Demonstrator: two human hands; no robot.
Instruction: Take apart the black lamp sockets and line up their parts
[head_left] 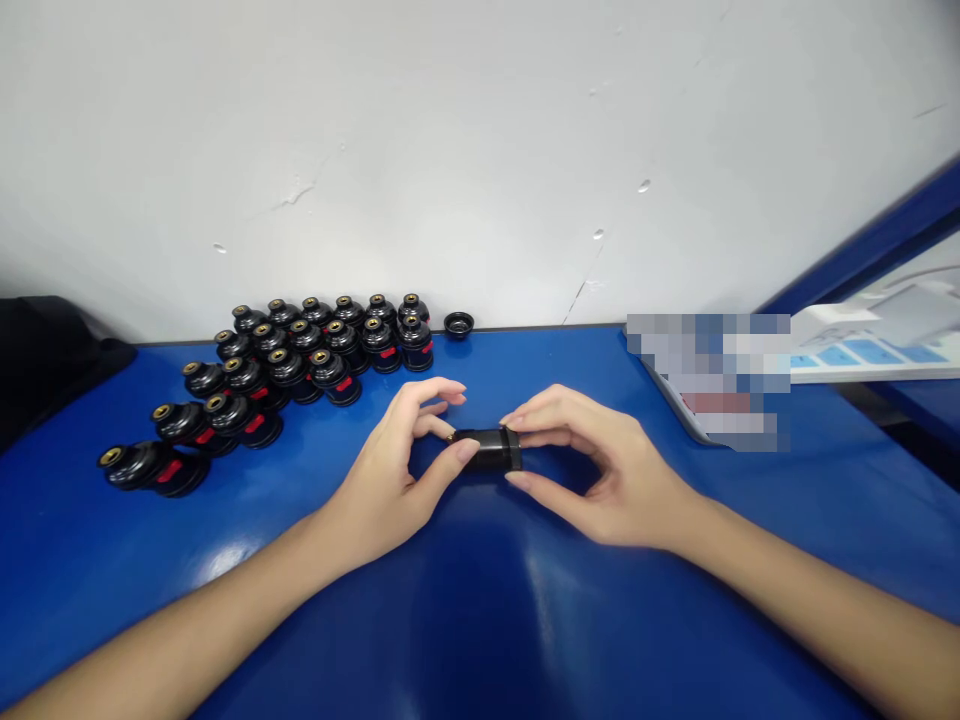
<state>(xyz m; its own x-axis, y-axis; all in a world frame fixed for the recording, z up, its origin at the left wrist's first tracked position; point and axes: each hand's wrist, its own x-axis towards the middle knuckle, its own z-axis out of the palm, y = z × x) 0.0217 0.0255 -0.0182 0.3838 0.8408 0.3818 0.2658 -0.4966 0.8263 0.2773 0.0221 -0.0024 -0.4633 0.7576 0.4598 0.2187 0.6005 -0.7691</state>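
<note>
A black cylindrical part (491,451) lies on its side between my two hands, above the blue table (480,610). My left hand (412,460) grips its left end between thumb and fingers, and a bit of brass colour shows there. At the right end, the thumb and fingertips of my right hand (592,460) close around the rim. Left of my hands stand several black fittings (336,378) in rows, with brass-coloured threaded tops and red marks on some. A small black round cap (458,324) sits by itself behind my hands, near the wall.
A white wall (480,160) rises behind the table. At the right lies a partly pixelated packet or sheet (712,380), with a blue frame bar (870,235) and white-and-blue printed material (892,352) beyond it. Something black (52,360) is at the far left.
</note>
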